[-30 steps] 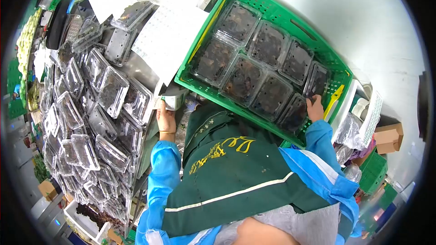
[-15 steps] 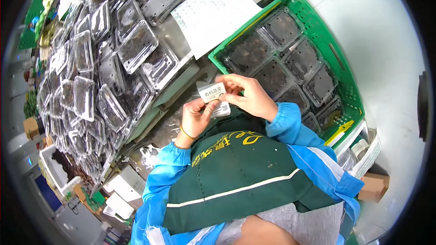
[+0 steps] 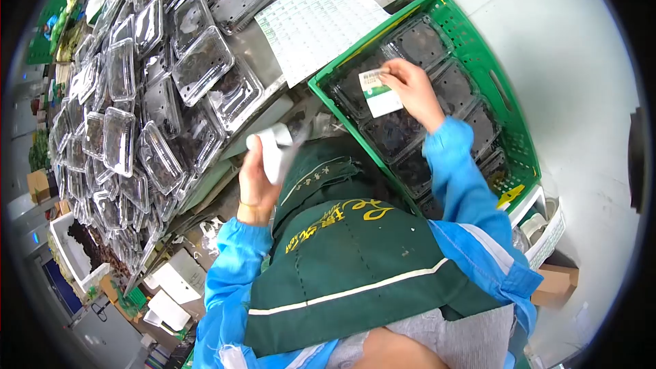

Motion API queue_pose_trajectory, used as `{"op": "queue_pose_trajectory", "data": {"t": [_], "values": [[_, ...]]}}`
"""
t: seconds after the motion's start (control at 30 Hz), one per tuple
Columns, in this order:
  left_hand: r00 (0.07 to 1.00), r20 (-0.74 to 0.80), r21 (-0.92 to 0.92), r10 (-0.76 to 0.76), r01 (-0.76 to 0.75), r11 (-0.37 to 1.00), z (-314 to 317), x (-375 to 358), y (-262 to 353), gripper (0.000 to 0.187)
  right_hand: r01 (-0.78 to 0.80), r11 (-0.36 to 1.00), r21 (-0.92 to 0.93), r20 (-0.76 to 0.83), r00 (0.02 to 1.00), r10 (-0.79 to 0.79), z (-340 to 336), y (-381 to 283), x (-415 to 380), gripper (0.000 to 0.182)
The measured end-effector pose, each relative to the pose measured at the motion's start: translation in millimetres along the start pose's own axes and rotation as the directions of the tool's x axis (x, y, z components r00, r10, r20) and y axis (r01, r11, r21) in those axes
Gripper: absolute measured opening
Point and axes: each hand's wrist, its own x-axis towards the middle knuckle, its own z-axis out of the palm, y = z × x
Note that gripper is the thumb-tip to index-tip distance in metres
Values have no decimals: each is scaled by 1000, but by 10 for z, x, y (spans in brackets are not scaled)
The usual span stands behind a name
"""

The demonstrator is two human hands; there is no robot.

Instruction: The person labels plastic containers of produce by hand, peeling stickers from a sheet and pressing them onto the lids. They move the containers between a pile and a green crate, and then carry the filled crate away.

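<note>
My right hand [image 3: 412, 90] pinches a green-and-white label [image 3: 380, 96] by its upper edge. It hangs over the green crate [image 3: 429, 4], above the clear plastic boxes [image 3: 418, 42] packed inside with dark contents. To the left, my left hand [image 3: 255, 181] is closed around a roll of labels [image 3: 272, 142], with a pale backing strip trailing from it, blurred. This hand is in front of my dark green apron [image 3: 342, 266], near the edge of the table. Whether the label touches a box lid cannot be told.
A large heap of clear plastic boxes [image 3: 160, 106] covers the table on the left. A printed sheet [image 3: 318, 24] lies at the table's corner beside the crate. A white foam box [image 3: 87, 256] with dark contents stands lower left; a cardboard box [image 3: 557, 285] sits lower right.
My hands were together over the labels. They have parted: the right moved up and right over the crate with one label, the left moved down and left with the roll.
</note>
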Motion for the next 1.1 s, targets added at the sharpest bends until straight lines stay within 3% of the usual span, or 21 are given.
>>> {"op": "queue_pose_trajectory", "data": {"t": [0.07, 0.13, 0.17, 0.2, 0.23, 0.27, 0.3, 0.33, 0.37, 0.4, 0.47, 0.53, 0.6, 0.67, 0.73, 0.77, 0.93, 1.0, 1.1], "values": [[955, 98, -141, -279, 291, 946, 228, -310, -14, 52, -73, 971, -229, 52, 995, 87, -94, 419, 298, 18], [781, 475, -203, -405, 545, 813, 92, -431, -123, 61, -74, 935, -346, 92, 989, 112, -55, 569, 495, 25], [686, 522, -111, -506, 644, 757, 98, -469, -131, 71, -73, 935, -346, 94, 989, 112, -21, 637, 573, 25], [704, 557, -47, -441, 557, 829, 197, -519, -111, 75, -48, 882, -470, 104, 988, 110, 28, 667, 640, 28], [749, 450, 136, -487, 481, 866, 138, -531, -145, 75, -20, 812, -584, 115, 988, 107, 67, 695, 688, 31], [795, 335, 322, -505, 407, 855, 80, -541, -177, 74, -19, 813, -582, 118, 987, 108, 90, 722, 705, 31], [815, 485, 384, -318, 128, 914, 253, -596, -74, 52, 59, 687, -724, 103, 994, 22, 121, 671, 695, 34], [817, 482, 382, -317, 129, 915, 253, -584, -70, 52, 123, 529, -840, 103, 992, -66, 152, 575, 675, 36], [859, 387, 589, -336, 49, 806, 252, -572, -64, 41, 87, 460, -883, 57, 995, -79, 169, 470, 635, 38], [899, 292, 765, -326, -15, 644, 254, -554, -62, 31, 88, 458, -884, 58, 995, -79, 160, 399, 574, 38], [969, 159, 741, -188, 9, 672, 234, -479, -166, 27, 58, 603, -796, 35, 998, -50, 128, 251, 415, 36], [999, 26, 607, -28, 6, 795, 222, -308, -277, 31, -88, 919, -383, 214, 960, 182, 288, -229, 57, 35], [997, -56, 548, 54, -14, 837, 100, -114, -404, 35, 46, 993, -106, 573, 819, 23, 466, -445, -352, 35], [994, -49, 462, 98, -65, 884, 227, -46, -460, 37, 47, 997, -67, 634, 773, 6, 681, -545, -664, 32], [997, -33, 477, 70, -45, 878, 218, 7, -543, 38, 200, 974, -106, 439, 888, -135, 788, -348, -819, 29], [996, -39, 475, 79, -51, 879, 251, -5, -540, 38, 333, 936, -115, 380, 885, -269, 775, -301, -841, 27], [997, -72, 419, 5, 26, 908, 315, -5, -629, 37, 293, 935, -200, 319, 922, -221, 764, -445, -1048, 36], [997, -42, 439, 67, -41, 898, 277, 10, -700, 36, 152, 985, -85, 317, 941, -118, 741, -496, -1069, 39], [999, -13, 458, 30, -20, 889, 356, -47, -680, 35, 304, 947, -107, 323, 911, -256, 697, -321, -1150, 33]]}}
